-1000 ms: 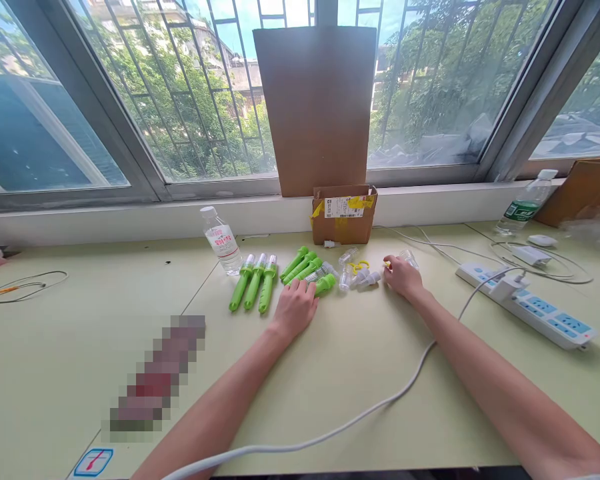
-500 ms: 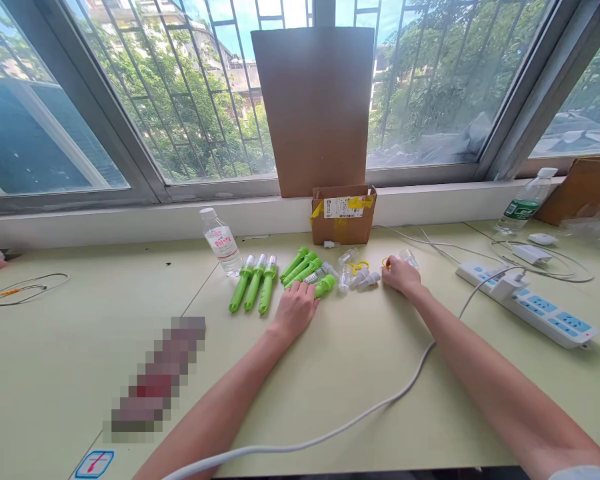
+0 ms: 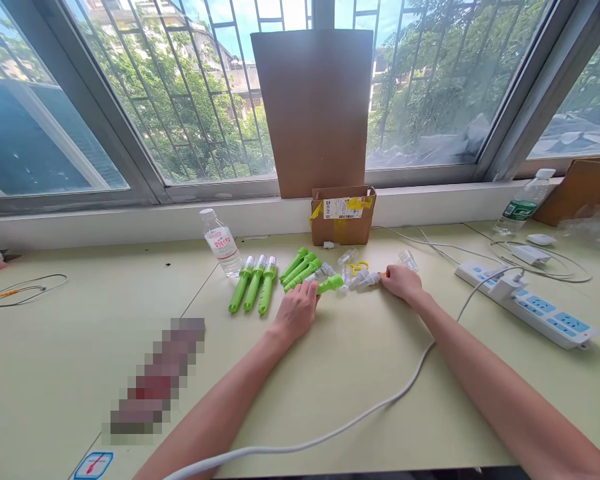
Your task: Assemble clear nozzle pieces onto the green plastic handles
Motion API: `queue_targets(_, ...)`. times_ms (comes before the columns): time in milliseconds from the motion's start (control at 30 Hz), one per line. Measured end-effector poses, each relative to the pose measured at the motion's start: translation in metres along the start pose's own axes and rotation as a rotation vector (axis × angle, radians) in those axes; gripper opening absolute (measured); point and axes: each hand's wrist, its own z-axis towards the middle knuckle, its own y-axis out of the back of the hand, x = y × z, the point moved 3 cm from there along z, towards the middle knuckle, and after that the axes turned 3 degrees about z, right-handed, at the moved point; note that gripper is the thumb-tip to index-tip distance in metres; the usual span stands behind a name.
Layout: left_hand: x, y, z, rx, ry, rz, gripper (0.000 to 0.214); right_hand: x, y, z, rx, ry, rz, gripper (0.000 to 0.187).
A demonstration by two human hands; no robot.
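Observation:
My left hand (image 3: 297, 309) is closed around a green plastic tube (image 3: 331, 285), whose ribbed end sticks out to the right of the fingers. My right hand (image 3: 403, 284) is pinched, with a bit of a small yellow piece showing at its fingertips; the rest is hidden. Beside those fingertips lie white caps (image 3: 369, 281), a yellow ring-like part (image 3: 361, 267) and clear plastic cylinders (image 3: 348, 256). Another clear cylinder (image 3: 409, 260) rests just behind my right hand. Several green tubes (image 3: 294, 264) lie behind my left hand, and three with clear tops (image 3: 249, 285) lie to its left.
A water bottle (image 3: 222, 243) stands at the back left, and a small cardboard box (image 3: 343, 230) by the wall. On the right is a power strip (image 3: 535, 307) with a second bottle (image 3: 524, 203) behind it. A white cable (image 3: 360, 419) crosses the front of the table.
My left hand has raised the green tube slightly, and its end has shifted right. My right hand has moved slightly left and down, toward the white caps.

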Motion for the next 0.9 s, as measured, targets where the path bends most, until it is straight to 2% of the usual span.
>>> queue_targets(167, 0.000, 0.001, 0.000, -0.011, -0.005, -0.018, 0.019, -0.004, 0.002, -0.012, -0.054, 0.021, 0.044, 0.035)
queue_targets(367, -0.001, 0.001, 0.000, -0.008, -0.012, 0.007, 0.021, -0.012, 0.009, -0.023, -0.272, 0.156, 0.286, 0.036)
queue_targets(533, -0.001, 0.001, -0.001, -0.014, -0.008, -0.015, 0.021, 0.005, 0.021, -0.039, -0.396, 0.315, 0.426, 0.027)
queue_targets(600, -0.001, 0.001, 0.000, -0.018, -0.009, -0.011, 0.021, 0.015, 0.025, -0.048, -0.436, 0.378, 0.459, 0.033)
queue_targets(700, -0.002, 0.003, 0.000, -0.026, -0.021, 0.006, 0.021, 0.029, 0.026, -0.059, -0.410, 0.454, 0.435, 0.046)
queue_targets(900, -0.003, 0.003, -0.001, -0.059, -0.030, -0.032, 0.021, 0.040, 0.016, -0.066, -0.321, 0.487, 0.449, 0.033)
